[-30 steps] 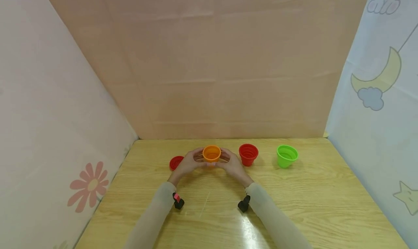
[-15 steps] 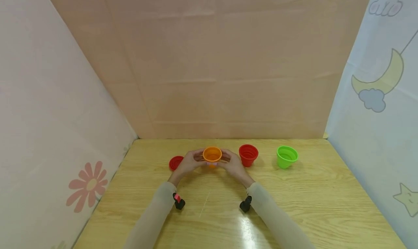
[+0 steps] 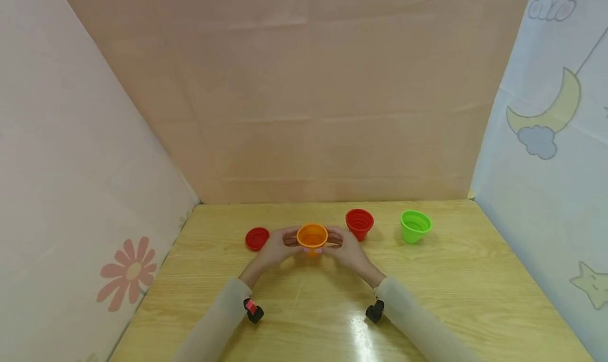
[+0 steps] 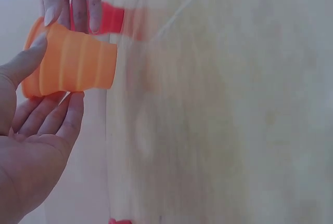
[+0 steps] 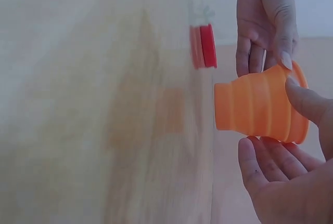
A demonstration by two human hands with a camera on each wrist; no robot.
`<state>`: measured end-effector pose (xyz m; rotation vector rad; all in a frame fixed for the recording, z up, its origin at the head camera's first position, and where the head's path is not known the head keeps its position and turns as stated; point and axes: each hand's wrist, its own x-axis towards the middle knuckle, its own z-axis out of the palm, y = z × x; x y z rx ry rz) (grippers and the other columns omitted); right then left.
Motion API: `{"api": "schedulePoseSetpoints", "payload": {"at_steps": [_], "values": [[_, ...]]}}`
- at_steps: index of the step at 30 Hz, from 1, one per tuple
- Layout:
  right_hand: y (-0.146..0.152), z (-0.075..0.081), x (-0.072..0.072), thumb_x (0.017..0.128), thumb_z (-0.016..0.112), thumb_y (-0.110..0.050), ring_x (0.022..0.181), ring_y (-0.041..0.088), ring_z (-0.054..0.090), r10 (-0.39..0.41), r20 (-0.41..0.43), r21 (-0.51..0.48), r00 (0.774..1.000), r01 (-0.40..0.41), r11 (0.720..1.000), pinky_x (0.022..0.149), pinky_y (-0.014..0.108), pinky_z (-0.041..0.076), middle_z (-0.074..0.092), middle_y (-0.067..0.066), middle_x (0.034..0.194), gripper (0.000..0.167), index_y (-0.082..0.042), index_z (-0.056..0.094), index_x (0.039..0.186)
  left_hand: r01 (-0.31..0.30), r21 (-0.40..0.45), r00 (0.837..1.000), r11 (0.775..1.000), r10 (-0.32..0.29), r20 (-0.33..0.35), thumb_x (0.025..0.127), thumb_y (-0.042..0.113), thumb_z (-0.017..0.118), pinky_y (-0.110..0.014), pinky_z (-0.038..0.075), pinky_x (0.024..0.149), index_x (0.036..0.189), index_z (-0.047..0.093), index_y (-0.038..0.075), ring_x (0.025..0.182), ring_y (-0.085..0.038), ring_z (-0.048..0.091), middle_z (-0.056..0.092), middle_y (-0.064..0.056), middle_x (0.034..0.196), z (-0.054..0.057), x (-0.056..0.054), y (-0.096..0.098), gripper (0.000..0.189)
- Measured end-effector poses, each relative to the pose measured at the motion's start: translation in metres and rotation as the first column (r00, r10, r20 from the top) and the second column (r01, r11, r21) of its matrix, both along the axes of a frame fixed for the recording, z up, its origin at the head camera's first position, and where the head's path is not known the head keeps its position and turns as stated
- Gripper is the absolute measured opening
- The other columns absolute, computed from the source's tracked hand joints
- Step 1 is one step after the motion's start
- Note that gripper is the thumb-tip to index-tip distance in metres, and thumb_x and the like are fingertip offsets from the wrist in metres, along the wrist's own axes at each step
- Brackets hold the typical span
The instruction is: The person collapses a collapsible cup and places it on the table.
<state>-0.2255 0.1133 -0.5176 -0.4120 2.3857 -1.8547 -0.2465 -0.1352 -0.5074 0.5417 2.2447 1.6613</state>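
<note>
An orange collapsible cup (image 3: 312, 237), stretched out to full height with ringed walls, is held between both hands, mouth up. My left hand (image 3: 276, 249) grips its left side, thumb near the rim and fingers beneath the wall in the left wrist view. On the opposite side my right hand (image 3: 349, 251) grips it the same way, thumb on the upper wall of the cup (image 5: 260, 104). Below the cup's base, its orange reflection shows on the tabletop, with a gap between. Parts of both hands' fingers are hidden behind the cup in the head view.
A flattened red collapsible cup (image 3: 257, 238) lies just left of the left hand. Behind the right hand stands an expanded red cup (image 3: 359, 224), with an expanded green cup (image 3: 415, 226) farther right. The wooden table (image 3: 475, 288) meets printed cloth walls on three sides.
Both hands have brought the orange cup a little toward me, and it looks larger in the head view. The flattened red cup is now less covered by the left hand.
</note>
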Motion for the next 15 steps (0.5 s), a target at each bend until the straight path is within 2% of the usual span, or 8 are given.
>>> {"api": "schedulePoseSetpoints", "payload": {"at_steps": [6, 10, 15], "values": [[0.01, 0.0, 0.023, 0.089, 0.086, -0.017, 0.125, 0.038, 0.069, 0.048, 0.013, -0.002, 0.999, -0.048, 0.999, 0.097, 0.037, 0.064, 0.069, 0.021, 0.138, 0.062, -0.004, 0.06, 0.143, 0.003, 0.017, 0.999, 1.0, -0.003, 0.038, 0.093, 0.021, 0.082, -0.031, 0.061, 0.101, 0.148, 0.06, 0.012, 0.131, -0.032, 0.068, 0.065, -0.014, 0.147, -0.006, 0.024, 0.003, 0.061], [0.016, -0.002, 0.034, 0.088, 0.086, -0.016, 0.122, 0.039, 0.07, 0.074, -0.002, 0.001, 0.997, -0.074, 0.997, 0.095, 0.034, 0.065, 0.069, 0.023, 0.136, 0.061, -0.003, 0.061, 0.141, 0.021, 0.017, 1.0, 1.0, -0.021, 0.022, 0.093, 0.021, 0.082, -0.031, 0.061, 0.101, 0.147, 0.061, 0.012, 0.13, -0.033, 0.068, 0.066, -0.013, 0.146, -0.007, 0.037, 0.006, 0.059], [0.023, -0.002, 0.043, 0.088, 0.087, -0.016, 0.121, 0.041, 0.07, 0.124, -0.011, -0.016, 0.992, -0.125, 0.992, 0.097, 0.036, 0.064, 0.069, 0.024, 0.136, 0.062, -0.005, 0.06, 0.143, 0.037, 0.024, 0.999, 0.999, -0.037, 0.002, 0.093, 0.022, 0.082, -0.03, 0.062, 0.1, 0.145, 0.063, 0.017, 0.128, -0.032, 0.069, 0.068, -0.01, 0.144, -0.007, 0.048, 0.009, 0.056]]}}
